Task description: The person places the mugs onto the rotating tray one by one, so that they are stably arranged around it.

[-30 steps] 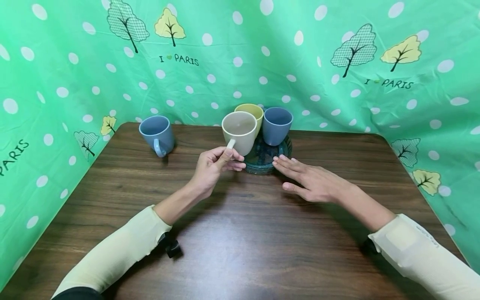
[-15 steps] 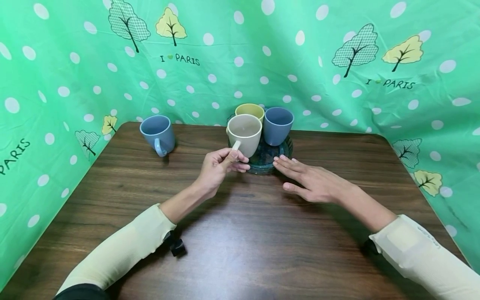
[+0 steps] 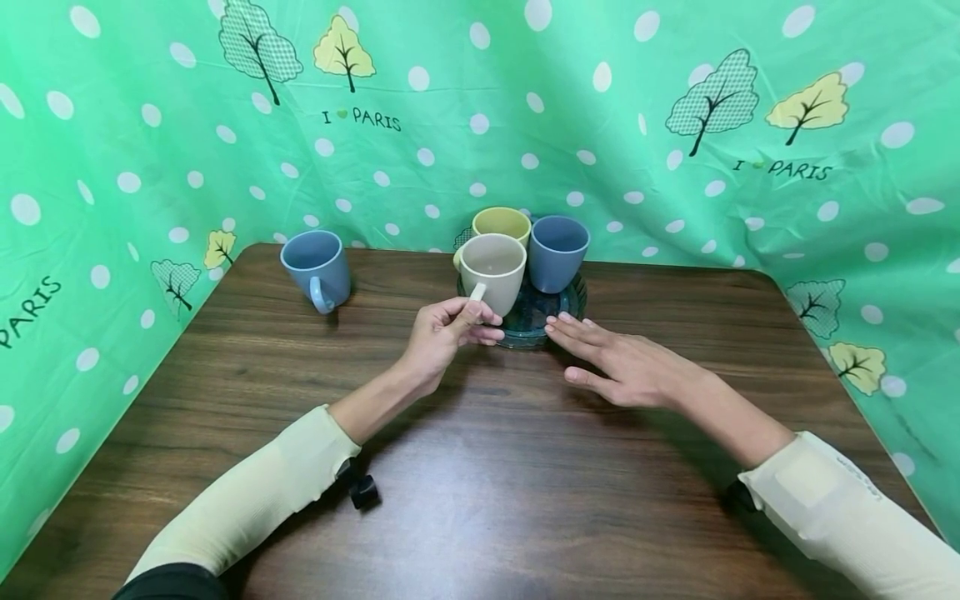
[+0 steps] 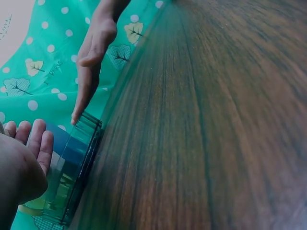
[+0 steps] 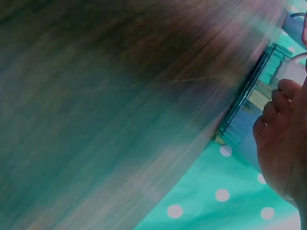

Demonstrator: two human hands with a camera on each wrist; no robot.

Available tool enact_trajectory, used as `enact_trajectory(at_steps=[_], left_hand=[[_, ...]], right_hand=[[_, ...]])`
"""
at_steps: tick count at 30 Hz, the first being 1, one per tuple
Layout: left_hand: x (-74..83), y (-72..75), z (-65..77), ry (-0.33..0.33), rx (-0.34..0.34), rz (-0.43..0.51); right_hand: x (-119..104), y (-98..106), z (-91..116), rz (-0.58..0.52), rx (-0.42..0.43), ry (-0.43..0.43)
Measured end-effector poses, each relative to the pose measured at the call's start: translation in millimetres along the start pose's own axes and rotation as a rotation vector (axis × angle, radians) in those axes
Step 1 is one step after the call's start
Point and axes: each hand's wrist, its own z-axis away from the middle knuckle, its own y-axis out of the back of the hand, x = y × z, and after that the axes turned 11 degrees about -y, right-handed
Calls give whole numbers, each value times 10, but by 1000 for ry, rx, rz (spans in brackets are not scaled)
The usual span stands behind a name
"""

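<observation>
White mug [image 3: 492,265] axis ~vert, handle [image 3: 477,292] nr side, pinched in L hand [image 3: 450,335]; R hand [image 3: 626,364] outstretched

Near frame centre, a cream mug [image 3: 495,271] is facing mouth-up, handle pointing lower left, partly hiding a see-through teal tray [image 3: 529,313].
</observation>
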Motion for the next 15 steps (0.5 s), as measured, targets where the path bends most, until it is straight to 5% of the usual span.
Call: enact_trajectory(at_steps=[15], left_hand=[[-67, -6, 3, 30, 44, -11]], right_hand=[[-77, 24, -7, 6, 3, 19]])
